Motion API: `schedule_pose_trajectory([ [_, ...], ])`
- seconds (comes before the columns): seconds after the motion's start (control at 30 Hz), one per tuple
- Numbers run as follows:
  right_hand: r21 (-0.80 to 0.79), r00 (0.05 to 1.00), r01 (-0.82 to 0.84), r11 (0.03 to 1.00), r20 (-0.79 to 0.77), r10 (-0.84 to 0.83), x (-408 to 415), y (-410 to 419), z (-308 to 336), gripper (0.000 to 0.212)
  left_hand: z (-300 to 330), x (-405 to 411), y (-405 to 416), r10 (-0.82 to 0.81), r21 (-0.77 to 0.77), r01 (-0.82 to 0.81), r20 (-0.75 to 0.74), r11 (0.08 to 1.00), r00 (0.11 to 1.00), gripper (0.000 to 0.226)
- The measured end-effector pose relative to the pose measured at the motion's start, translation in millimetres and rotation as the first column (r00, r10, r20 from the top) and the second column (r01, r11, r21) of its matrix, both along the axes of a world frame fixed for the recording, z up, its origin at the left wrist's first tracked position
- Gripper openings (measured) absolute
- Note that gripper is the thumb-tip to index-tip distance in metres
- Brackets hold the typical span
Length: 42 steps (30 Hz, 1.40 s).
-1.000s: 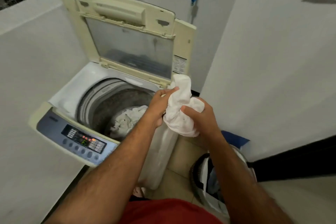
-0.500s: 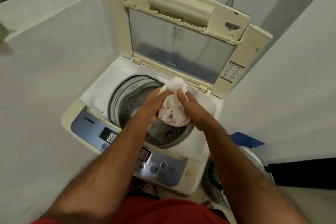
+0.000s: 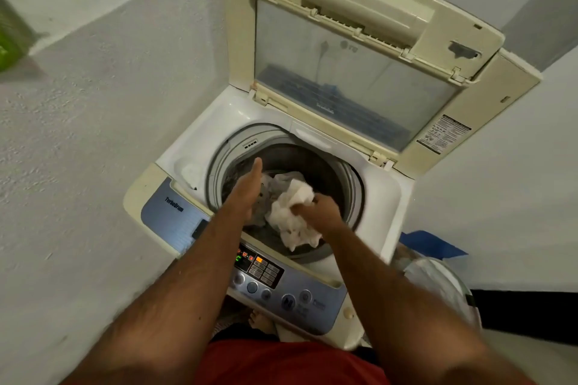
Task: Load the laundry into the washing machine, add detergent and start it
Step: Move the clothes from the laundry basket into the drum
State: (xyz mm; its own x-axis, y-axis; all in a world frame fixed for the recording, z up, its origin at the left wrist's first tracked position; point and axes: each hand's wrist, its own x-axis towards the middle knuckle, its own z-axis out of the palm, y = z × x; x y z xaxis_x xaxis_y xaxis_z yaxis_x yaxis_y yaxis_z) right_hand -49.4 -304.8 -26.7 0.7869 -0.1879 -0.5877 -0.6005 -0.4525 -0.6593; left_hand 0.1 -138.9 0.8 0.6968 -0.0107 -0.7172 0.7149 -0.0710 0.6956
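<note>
Cloth gripped by right hand.

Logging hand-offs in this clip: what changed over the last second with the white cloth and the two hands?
Both hands carried the white cloth from beside the washing machine to over its drum. The left hand then let go and now lies open with straight fingers; the right hand alone grips the cloth, lowering it onto the laundry inside. The lid stayed up and the control panel stayed lit.
</note>
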Motion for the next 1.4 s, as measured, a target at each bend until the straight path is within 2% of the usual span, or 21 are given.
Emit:
schedule_pose_trajectory([
  [0.1,-0.166,0.985,-0.166,0.972,0.012,0.171,-8.6,4.7,-29.3,0.046,-7.8,0.6,2.1,-0.028,0.029,0.028,-0.002,0.999,1.000,0.073],
  [0.2,-0.235,0.973,-0.214,0.948,0.030,0.228,-5.9,1.2,-37.2,0.060,-11.6,0.3,-1.5,-0.026,0.036,0.026,-0.007,0.999,1.000,0.072],
  [0.27,-0.302,0.955,-0.274,0.913,0.025,0.295,0.8,-5.0,-33.3,0.056,-13.3,1.7,-4.4,-0.026,0.039,0.026,-0.006,0.999,1.000,0.071],
  [0.37,-0.460,0.918,-0.367,0.808,-0.041,0.394,10.9,-19.7,-24.4,0.047,-12.5,1.9,-9.5,-0.063,0.053,0.062,0.018,0.997,0.998,0.068],
  [0.53,-0.445,0.953,-0.264,0.856,0.015,0.302,11.7,-32.3,-11.0,0.048,-9.3,0.4,-22.0,-0.130,0.047,0.128,0.039,0.991,0.991,0.069],
  [0.77,-0.337,0.971,-0.001,0.941,0.225,0.082,-14.6,-51.3,12.0,0.050,1.9,-9.7,-64.9,-0.236,0.082,0.227,0.120,0.970,0.964,0.076],
  [0.87,-0.286,0.944,0.136,0.948,0.328,-0.036,-28.0,-74.6,29.5,0.044,16.1,-17.7,-98.3,-0.287,0.030,0.287,0.207,0.957,0.935,0.064],
  [1.0,-0.213,0.876,0.352,0.912,0.418,-0.240,-61.2,-124.4,45.6,0.039,35.7,-37.3,-152.0,-0.346,-0.062,0.385,0.328,0.921,0.879,0.049],
  [1.13,-0.170,0.819,0.512,0.842,0.390,-0.420,-115.1,-185.8,45.9,0.038,50.1,-68.9,-209.8,-0.483,-0.071,0.547,0.386,0.834,0.786,0.055],
  [1.3,-0.151,0.743,0.648,0.747,0.339,-0.576,-182.3,-252.7,37.6,0.034,50.7,-110.0,-279.1,-0.649,0.029,0.695,0.386,0.719,0.656,0.053],
  [1.4,-0.135,0.710,0.692,0.709,0.304,-0.635,-216.6,-292.0,27.5,0.025,33.7,-133.8,-323.2,-0.715,0.114,0.725,0.322,0.680,0.620,0.071],
])
